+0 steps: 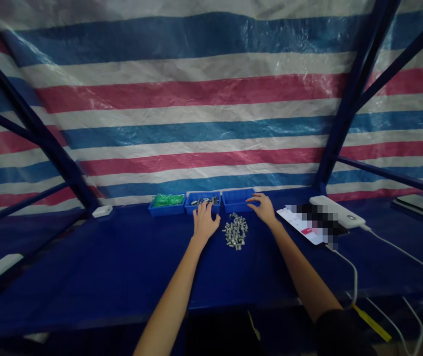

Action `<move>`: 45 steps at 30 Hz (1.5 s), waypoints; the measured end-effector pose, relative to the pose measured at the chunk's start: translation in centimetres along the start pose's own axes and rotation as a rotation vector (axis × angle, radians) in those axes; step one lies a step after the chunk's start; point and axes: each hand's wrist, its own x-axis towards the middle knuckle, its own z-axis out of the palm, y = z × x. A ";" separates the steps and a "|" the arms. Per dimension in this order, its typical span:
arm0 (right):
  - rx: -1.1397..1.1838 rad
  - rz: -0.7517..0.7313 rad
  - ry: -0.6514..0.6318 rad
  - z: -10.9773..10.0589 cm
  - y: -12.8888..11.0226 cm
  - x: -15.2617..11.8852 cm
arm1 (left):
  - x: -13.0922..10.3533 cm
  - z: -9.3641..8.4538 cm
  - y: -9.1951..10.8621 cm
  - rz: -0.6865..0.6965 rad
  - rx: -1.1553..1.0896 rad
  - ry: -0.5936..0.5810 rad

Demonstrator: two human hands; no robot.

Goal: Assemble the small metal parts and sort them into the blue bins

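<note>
My left hand [205, 220] is at the front edge of the middle blue bin [192, 209], which holds small metal parts [215, 200]. Its fingers are apart and reach over the bin's rim; nothing shows in them. My right hand [263, 207] is beside the right blue bin [235, 200], thumb and fingertips near its right side with a gap between them. No parts are visible in that bin. Between my hands, a pile of small metal pieces [235, 232] lies on the blue table [140, 267]. The left blue bin [166, 210] contains green items [168, 199].
Right of my right hand lie a phone with a lit screen [300, 225] and a white power bank [335, 211] with white cables [400, 242]. A white adapter [102, 211] sits at the left. Blue frame posts [348, 113] and a striped sheet [196, 109] stand behind.
</note>
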 end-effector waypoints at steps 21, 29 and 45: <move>0.007 -0.005 0.045 0.3 -0.6 -0.3 | -0.4 -1.2 1.2 0.100 -0.058 0.146; -0.093 -0.076 0.094 0.0 -4.3 -0.9 | -0.2 -2.2 0.3 -0.028 -0.003 0.292; -0.198 0.013 -0.395 2.6 -9.8 -3.8 | -4.6 -5.1 0.9 -0.159 0.042 0.110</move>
